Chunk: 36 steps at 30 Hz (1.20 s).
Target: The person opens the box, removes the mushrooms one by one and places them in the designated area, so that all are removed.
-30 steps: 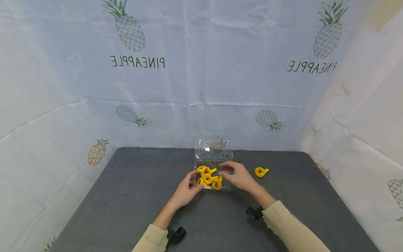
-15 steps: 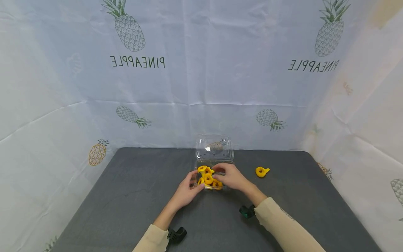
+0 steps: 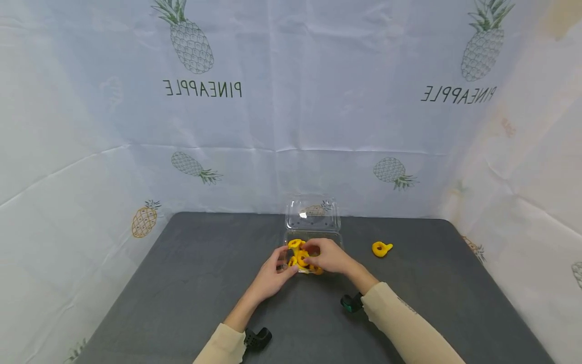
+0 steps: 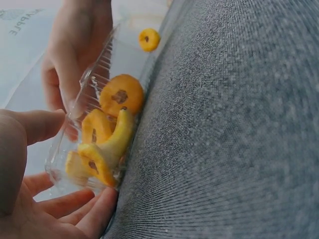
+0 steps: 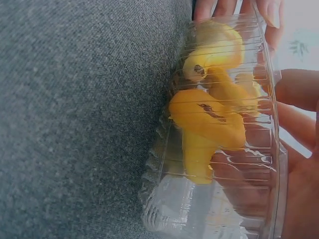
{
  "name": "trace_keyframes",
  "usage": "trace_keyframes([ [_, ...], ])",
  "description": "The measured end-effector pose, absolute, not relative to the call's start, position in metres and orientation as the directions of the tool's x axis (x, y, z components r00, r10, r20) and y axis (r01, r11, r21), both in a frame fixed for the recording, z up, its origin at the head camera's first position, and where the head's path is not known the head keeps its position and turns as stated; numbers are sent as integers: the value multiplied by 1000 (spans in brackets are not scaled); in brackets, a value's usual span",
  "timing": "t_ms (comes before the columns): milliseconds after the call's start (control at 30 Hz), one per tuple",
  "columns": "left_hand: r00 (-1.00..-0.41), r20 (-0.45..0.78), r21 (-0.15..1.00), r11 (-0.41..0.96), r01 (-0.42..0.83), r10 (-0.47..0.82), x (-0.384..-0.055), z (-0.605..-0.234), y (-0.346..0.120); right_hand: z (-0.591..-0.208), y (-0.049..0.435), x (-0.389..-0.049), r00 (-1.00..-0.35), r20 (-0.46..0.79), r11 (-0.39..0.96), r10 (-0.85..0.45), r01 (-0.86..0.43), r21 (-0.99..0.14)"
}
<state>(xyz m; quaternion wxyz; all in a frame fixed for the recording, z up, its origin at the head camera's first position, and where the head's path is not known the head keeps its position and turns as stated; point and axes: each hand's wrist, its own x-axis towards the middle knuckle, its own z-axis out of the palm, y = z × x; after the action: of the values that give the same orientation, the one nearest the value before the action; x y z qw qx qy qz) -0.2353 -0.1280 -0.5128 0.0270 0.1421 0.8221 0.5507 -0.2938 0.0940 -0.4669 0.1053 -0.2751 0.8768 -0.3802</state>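
Note:
A clear plastic clamshell box (image 3: 313, 235) stands on the table with its lid (image 3: 305, 224) raised at the back. Several yellow mushrooms (image 3: 295, 243) lie in it, with ring-like caps and short stems. My left hand (image 3: 269, 280) holds the box at its left end, thumb at the front rim and fingers along the end wall. My right hand (image 3: 334, 259) reaches into the box, thumb and forefinger at the mushrooms (image 5: 204, 114). Whether these fingers pinch one is hidden behind the wall and other mushrooms. Another mushroom (image 3: 381, 248) lies outside, right of the box.
The grey tabletop (image 3: 213, 258) runs back to a hanging white cloth (image 3: 291, 116) printed with pineapples. Cloth also hangs at both sides. A black wrist device (image 3: 258, 338) sits on the left forearm, another (image 3: 351, 303) on the right.
My right hand has moved left and deeper over the mushrooms, covering those on the right of the box. The left hand stays at the box's left end. The loose mushroom has not moved.

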Motion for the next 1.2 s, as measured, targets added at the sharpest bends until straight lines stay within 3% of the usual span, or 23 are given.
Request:
trace_keyframes([
  [367, -960, 102, 912, 362, 195, 259, -234, -510, -124, -472, 92, -299, -830, 3, 599, -558, -406, -690],
  [1200, -964, 97, 909, 372, 187, 248, -235, -510, -126, -454, 103, -291, -877, 115, 525, -467, -380, -762],
])
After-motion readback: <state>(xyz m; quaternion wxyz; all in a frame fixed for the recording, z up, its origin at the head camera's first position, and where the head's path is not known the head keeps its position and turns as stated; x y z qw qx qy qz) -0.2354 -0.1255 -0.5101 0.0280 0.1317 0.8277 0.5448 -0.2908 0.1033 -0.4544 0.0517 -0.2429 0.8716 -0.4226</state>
